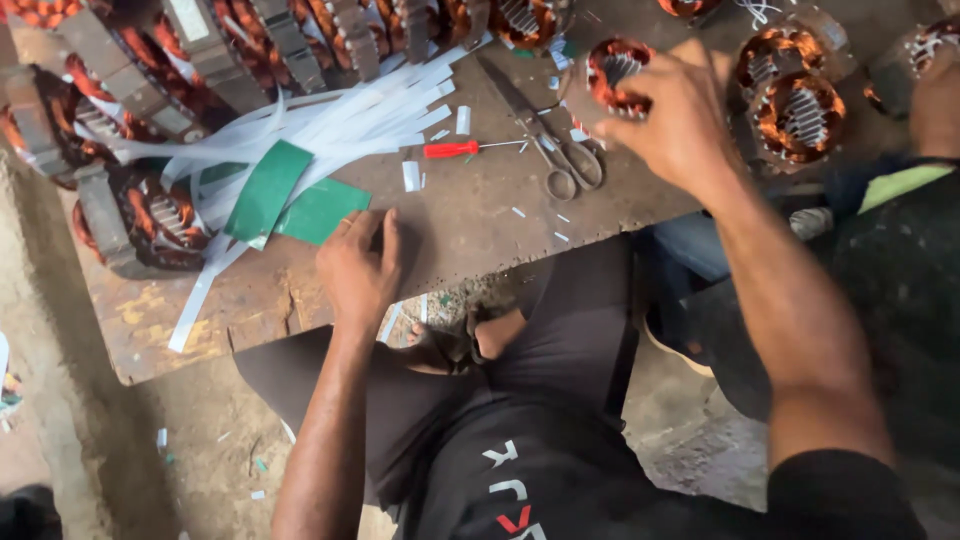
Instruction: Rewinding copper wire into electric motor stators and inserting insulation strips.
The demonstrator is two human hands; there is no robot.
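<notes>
A small round stator (615,72) wound with copper-coloured wire around a pale slotted core sits at the far edge of the wooden board, partly covered by fingers, while two flat green sheets (292,196) lie overlapping nearer its left side.

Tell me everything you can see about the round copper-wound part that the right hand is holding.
The copper-wound part is a small ring-shaped motor stator: orange-brown copper wire coils bulge around a grey slotted metal core. The right hand grips it from its right side, fingers curled over the rim, so only the left half shows. It sits at the far edge of the worn wooden board, just right of the scissors. Whether it rests on the board or is lifted, I cannot tell.
</notes>
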